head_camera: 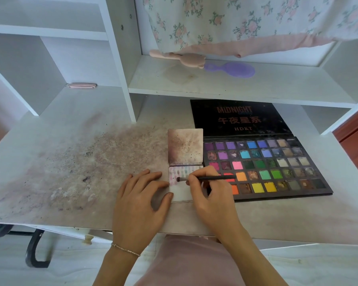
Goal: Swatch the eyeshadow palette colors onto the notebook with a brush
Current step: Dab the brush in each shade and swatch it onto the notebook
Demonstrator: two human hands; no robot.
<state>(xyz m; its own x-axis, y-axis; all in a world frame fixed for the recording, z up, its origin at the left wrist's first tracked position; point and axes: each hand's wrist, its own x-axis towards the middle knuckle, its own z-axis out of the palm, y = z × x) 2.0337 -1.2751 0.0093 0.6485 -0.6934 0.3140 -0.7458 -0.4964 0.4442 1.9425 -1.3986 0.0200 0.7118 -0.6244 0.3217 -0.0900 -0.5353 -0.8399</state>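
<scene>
A small open notebook (181,191) lies on the desk, its stained cover flipped up and its lower page carrying several colour swatches along the top. My right hand (210,193) pinches a thin black brush (207,178), whose tip touches the left part of the page. My left hand (141,195) lies flat on the desk, fingers straight, thumb against the notebook's left edge. The open eyeshadow palette (277,164), black with many coloured pans and a lid reading MIDNIGHT, lies directly right of the notebook.
The white desk (70,162) is smeared with powder stains left of the notebook. On the shelf above lie a pink brush (178,57) and a purple hairbrush (234,68). A floral cloth (246,21) hangs at the back. Shelf uprights stand to the left.
</scene>
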